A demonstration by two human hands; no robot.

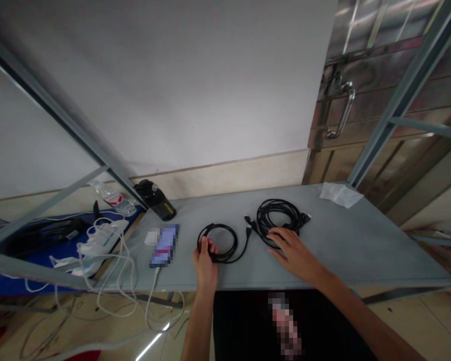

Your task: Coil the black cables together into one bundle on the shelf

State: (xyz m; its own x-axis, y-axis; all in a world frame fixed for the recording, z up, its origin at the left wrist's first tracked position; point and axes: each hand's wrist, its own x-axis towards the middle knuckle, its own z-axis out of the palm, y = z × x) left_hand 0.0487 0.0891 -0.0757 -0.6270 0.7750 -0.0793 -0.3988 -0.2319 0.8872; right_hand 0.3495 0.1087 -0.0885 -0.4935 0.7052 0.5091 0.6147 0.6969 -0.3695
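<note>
Two coiled black cables lie on a grey table [334,245]. My left hand [205,263] is closed on the left edge of the smaller coil [220,242], thumb on top of it. My right hand [291,248] lies flat with fingers spread, its fingertips touching the near edge of the larger coil [280,218]. A loose cable end with plugs [248,225] runs between the two coils.
A phone [164,245] with a white charging cable lies left of the coils. A black device [156,199] and a plastic bottle [113,198] stand at the back left. White chargers and cords [97,240] pile at the left. A crumpled tissue [340,194] sits back right.
</note>
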